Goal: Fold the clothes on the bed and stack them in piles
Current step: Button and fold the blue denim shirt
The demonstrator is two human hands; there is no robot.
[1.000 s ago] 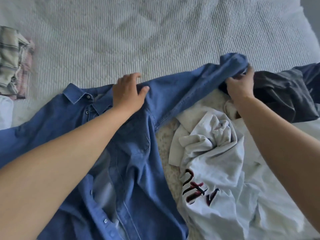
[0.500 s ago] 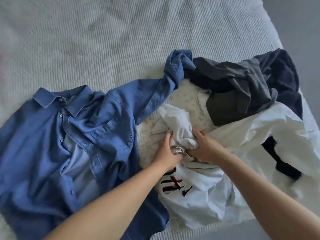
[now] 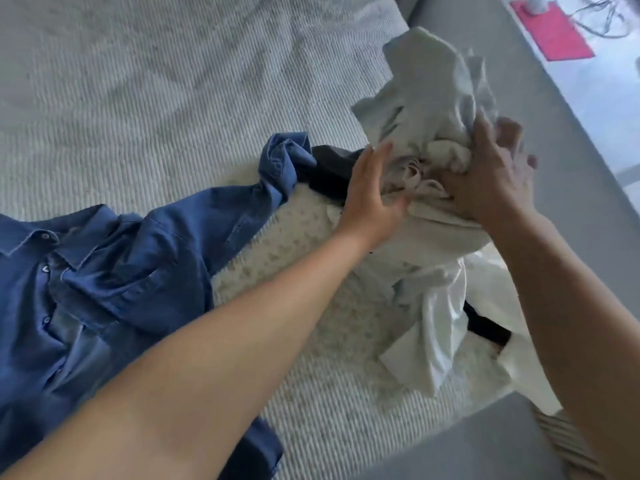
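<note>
Both forearms reach forward; left hand [image 3: 372,195] open, fingers straight; right hand [image 3: 491,178] with curled, closed grip

On the bed [image 3: 173,98], the button-up shirt [image 3: 104,271] lies to your left; the bunched garment [image 3: 433,98] rises at right between your left hand [image 3: 372,195] and right hand [image 3: 491,178], apparently over another, half-hidden garment [image 3: 329,171].
</note>
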